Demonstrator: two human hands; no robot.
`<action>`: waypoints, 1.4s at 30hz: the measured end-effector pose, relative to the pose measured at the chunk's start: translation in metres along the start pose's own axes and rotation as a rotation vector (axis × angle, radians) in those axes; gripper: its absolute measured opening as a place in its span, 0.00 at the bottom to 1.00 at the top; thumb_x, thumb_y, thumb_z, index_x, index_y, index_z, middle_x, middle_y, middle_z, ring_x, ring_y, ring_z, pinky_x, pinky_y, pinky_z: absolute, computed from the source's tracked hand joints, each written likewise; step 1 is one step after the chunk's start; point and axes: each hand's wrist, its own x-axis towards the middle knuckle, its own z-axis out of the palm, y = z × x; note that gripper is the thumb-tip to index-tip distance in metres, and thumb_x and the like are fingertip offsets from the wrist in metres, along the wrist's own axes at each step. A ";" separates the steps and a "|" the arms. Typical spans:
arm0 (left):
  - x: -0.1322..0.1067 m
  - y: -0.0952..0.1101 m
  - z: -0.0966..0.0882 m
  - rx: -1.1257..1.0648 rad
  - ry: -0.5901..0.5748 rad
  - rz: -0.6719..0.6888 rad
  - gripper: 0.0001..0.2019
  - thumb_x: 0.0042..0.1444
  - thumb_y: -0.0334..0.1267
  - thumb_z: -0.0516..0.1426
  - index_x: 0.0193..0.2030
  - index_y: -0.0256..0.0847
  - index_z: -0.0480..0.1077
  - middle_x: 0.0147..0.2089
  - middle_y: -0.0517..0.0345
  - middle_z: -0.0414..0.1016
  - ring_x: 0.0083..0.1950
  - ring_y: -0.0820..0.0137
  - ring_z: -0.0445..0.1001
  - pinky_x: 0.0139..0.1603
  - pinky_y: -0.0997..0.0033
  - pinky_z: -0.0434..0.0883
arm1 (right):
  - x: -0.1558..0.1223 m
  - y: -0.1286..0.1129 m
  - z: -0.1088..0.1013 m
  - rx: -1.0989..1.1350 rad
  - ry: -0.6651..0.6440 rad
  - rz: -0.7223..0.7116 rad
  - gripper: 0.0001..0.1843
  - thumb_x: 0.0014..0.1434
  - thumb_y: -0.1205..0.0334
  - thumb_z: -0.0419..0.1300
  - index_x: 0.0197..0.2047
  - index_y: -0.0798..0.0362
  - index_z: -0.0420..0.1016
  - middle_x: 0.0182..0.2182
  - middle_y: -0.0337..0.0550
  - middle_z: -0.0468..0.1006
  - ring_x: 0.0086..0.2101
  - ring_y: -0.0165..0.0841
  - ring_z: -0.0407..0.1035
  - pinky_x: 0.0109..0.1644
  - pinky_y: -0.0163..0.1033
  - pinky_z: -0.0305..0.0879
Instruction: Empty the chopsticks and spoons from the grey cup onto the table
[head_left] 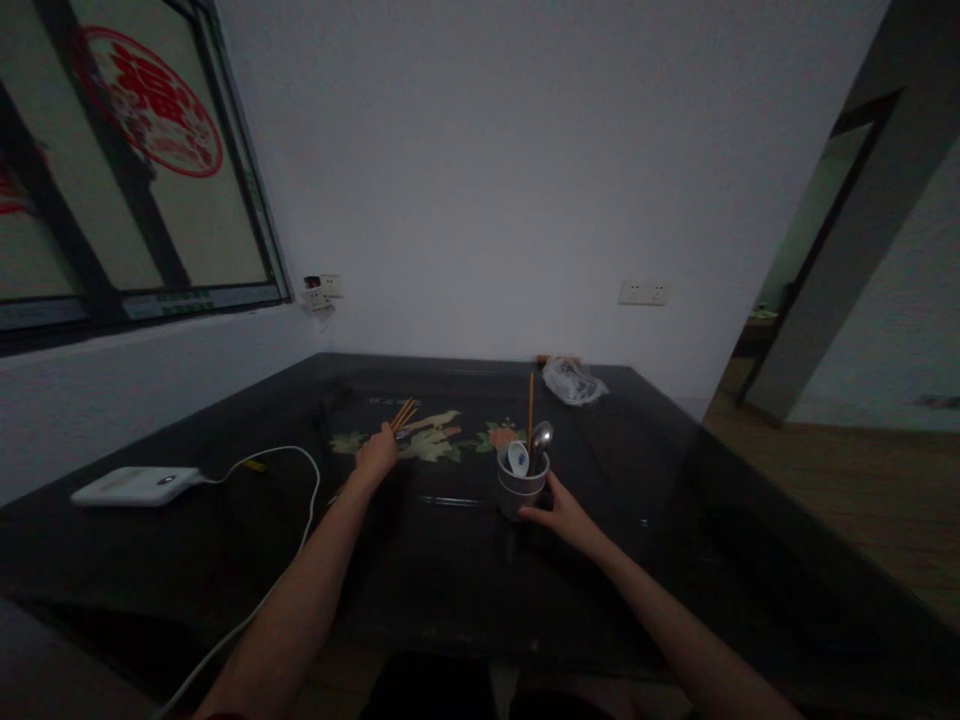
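Looks down from the head view over a dark, glossy surface (660, 480) set into a corner of pale walls. Reaches forward with the left hand (377, 455) to the edge of a floral pattern (435, 440) printed on the top, fingers curled shut around a small bundle of wooden chopsticks (405, 412), tips fanning up and to the right past the knuckles. Holds a pale cup (521, 488) with the right hand (559, 512), thumb laid on the near wall and fingers wrapped loosely around the right side; cannot tell how far they go behind it. Finds the cup upright near the middle of the surface, just right of the pattern and well apart from the left hand. Shows inside the cup a single chopstick (530, 400) standing almost straight up, a metal spoon (541, 435) leaning at the right rim, and a white spoon (517, 458) with a blue mark at the front. Takes in, far left, a flat white device (135, 485) with a white cable (304, 480) looping past the left forearm toward the near edge. Catches a crumpled plastic bag (574, 382) at the far edge by the wall, a wall socket (643, 292) above it, a window (112, 250) with a red paper cutout (154, 105) at upper left, and a doorway (810, 250) at right.
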 end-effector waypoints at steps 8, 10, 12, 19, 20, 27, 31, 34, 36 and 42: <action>-0.002 0.001 0.022 0.059 -0.010 -0.023 0.18 0.62 0.37 0.42 0.58 0.38 0.54 0.53 0.35 0.67 0.52 0.53 0.72 0.47 0.57 0.68 | 0.000 -0.003 -0.002 -0.014 -0.012 0.000 0.43 0.44 0.58 0.69 0.61 0.51 0.56 0.59 0.51 0.64 0.58 0.42 0.59 0.63 0.50 0.53; -0.002 0.001 0.024 0.066 0.002 -0.013 0.21 0.62 0.41 0.44 0.60 0.40 0.51 0.54 0.35 0.66 0.52 0.53 0.72 0.47 0.56 0.68 | 0.000 -0.003 -0.001 0.001 -0.015 0.008 0.43 0.44 0.58 0.69 0.61 0.50 0.56 0.59 0.51 0.64 0.58 0.42 0.60 0.63 0.51 0.53; -0.002 0.001 0.024 0.083 0.020 0.006 0.23 0.61 0.44 0.47 0.61 0.40 0.50 0.54 0.36 0.66 0.52 0.53 0.71 0.47 0.57 0.68 | 0.000 -0.002 -0.001 0.013 -0.017 0.009 0.44 0.44 0.58 0.69 0.61 0.50 0.55 0.59 0.50 0.64 0.58 0.42 0.60 0.63 0.51 0.54; -0.002 0.002 0.025 0.127 0.062 0.075 0.21 0.59 0.49 0.50 0.55 0.41 0.59 0.51 0.40 0.68 0.51 0.55 0.71 0.45 0.59 0.69 | 0.000 0.000 -0.001 0.004 0.001 -0.004 0.41 0.44 0.58 0.69 0.59 0.50 0.58 0.57 0.51 0.66 0.56 0.42 0.62 0.63 0.51 0.54; -0.002 0.003 0.025 0.126 0.067 0.076 0.22 0.59 0.51 0.50 0.55 0.41 0.60 0.51 0.40 0.68 0.52 0.54 0.71 0.46 0.58 0.69 | 0.000 0.000 -0.001 -0.005 0.005 -0.006 0.41 0.44 0.58 0.69 0.59 0.50 0.58 0.57 0.51 0.67 0.57 0.42 0.62 0.63 0.51 0.54; -0.001 0.001 0.023 0.096 0.058 0.072 0.27 0.54 0.56 0.53 0.56 0.41 0.63 0.54 0.40 0.68 0.55 0.51 0.68 0.48 0.57 0.68 | 0.000 -0.002 -0.001 -0.009 -0.003 0.025 0.42 0.43 0.59 0.70 0.59 0.50 0.57 0.57 0.51 0.66 0.56 0.43 0.62 0.62 0.52 0.54; 0.005 -0.007 0.020 0.035 -0.001 0.083 0.32 0.50 0.58 0.55 0.59 0.45 0.61 0.54 0.42 0.69 0.54 0.54 0.69 0.47 0.62 0.68 | 0.000 -0.001 -0.001 0.016 -0.016 0.016 0.39 0.44 0.59 0.69 0.58 0.51 0.59 0.57 0.51 0.67 0.56 0.42 0.62 0.62 0.51 0.55; 0.008 -0.013 0.016 0.001 -0.038 0.106 0.30 0.49 0.57 0.56 0.57 0.45 0.64 0.52 0.45 0.71 0.52 0.57 0.71 0.45 0.67 0.68 | 0.000 0.000 -0.002 0.015 -0.019 0.007 0.40 0.44 0.58 0.69 0.59 0.50 0.58 0.57 0.50 0.66 0.56 0.42 0.62 0.62 0.51 0.55; 0.009 -0.015 0.014 -0.012 -0.046 0.118 0.27 0.49 0.55 0.57 0.53 0.44 0.67 0.50 0.46 0.73 0.50 0.58 0.72 0.43 0.68 0.68 | 0.000 -0.001 -0.002 0.013 -0.016 0.012 0.41 0.44 0.59 0.69 0.60 0.50 0.57 0.57 0.50 0.66 0.56 0.42 0.62 0.62 0.51 0.55; 0.007 -0.012 0.014 -0.003 0.003 0.141 0.19 0.49 0.48 0.59 0.47 0.42 0.69 0.48 0.48 0.74 0.48 0.61 0.73 0.42 0.71 0.68 | 0.000 0.000 -0.002 0.008 -0.013 0.021 0.44 0.44 0.59 0.70 0.61 0.51 0.55 0.58 0.52 0.65 0.57 0.42 0.62 0.62 0.50 0.56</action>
